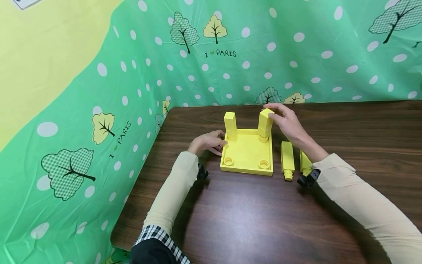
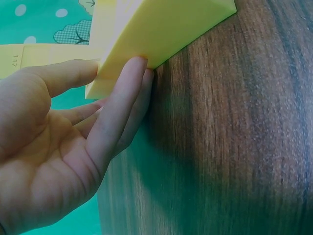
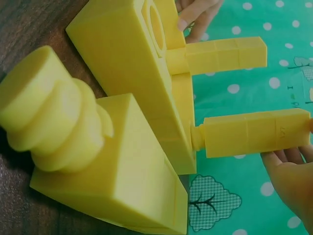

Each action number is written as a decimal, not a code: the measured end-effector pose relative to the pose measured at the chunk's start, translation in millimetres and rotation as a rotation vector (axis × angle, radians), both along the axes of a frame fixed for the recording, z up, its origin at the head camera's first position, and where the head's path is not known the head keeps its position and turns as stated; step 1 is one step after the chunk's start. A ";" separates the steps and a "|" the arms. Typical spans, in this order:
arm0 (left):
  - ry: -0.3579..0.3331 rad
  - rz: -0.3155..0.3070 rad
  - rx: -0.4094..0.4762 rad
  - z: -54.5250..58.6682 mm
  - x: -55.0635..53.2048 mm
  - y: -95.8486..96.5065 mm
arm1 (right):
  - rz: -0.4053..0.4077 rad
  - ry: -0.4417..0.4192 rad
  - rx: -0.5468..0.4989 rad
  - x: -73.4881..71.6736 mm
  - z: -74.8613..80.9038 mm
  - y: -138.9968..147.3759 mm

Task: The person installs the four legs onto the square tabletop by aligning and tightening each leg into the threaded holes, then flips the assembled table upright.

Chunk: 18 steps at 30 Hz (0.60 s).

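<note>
green dotted cloth (image 1: 250, 79) hung behind the dark bench (image 1: 244, 216). on it lay a yellow tray (image 1: 247, 152), its left rim pinched by the left hand (image 1: 209, 142). the right hand (image 1: 289, 124) gripped the top of an upright leg (image 1: 265, 125) at the tray's far-right corner, its long axis vertical, connecting end down. two loose legs (image 1: 287, 157) pointed their threaded ends nearward. only the right wrist view revealed small digits on the gripped leg.

Free table (image 1: 244, 212) lies between the sleeves (image 1: 173, 189) toward the near edge; by the far edge, two yellow legs (image 1: 230, 124) and the right hand (image 1: 290, 126) obstruct
</note>
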<state>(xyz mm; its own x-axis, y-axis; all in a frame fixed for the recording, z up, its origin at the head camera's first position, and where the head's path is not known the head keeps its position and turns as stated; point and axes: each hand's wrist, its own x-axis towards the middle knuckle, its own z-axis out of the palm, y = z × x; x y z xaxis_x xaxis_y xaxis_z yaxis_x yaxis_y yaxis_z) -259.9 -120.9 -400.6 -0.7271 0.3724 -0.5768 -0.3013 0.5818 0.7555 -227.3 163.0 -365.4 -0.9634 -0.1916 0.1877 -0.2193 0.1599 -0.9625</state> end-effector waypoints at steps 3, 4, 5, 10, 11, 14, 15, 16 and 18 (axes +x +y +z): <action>0.002 -0.001 0.000 0.3 0.5 -0.2 | -0.010 0.013 -0.027 0.2 -1.4 -0.4; 0.003 -0.002 0.000 0.6 0.8 -0.2 | -0.015 0.015 -0.028 0.3 -1.7 -0.6; 0.004 -0.001 0.002 0.8 1.0 -0.3 | -0.020 0.015 -0.032 0.4 -2.0 -0.8; 0.006 -0.008 0.001 1.7 1.7 -0.8 | -0.053 0.014 0.008 0.9 -3.5 -1.3; 0.006 -0.010 0.002 1.6 1.6 -0.9 | -0.060 0.015 0.023 1.1 -3.6 -1.5; 0.007 -0.012 0.002 1.8 1.4 -0.8 | -0.089 0.014 0.080 1.6 -3.9 -2.0; 0.008 -0.012 0.001 2.0 1.4 -0.8 | -0.103 0.017 0.106 1.7 -4.0 -2.1; 0.008 -0.013 -0.001 2.1 1.5 -0.7 | -0.117 0.019 0.131 1.9 -3.9 -2.2; 0.008 -0.012 -0.004 2.3 1.4 -0.6 | -0.148 0.024 0.177 2.4 -4.1 -2.4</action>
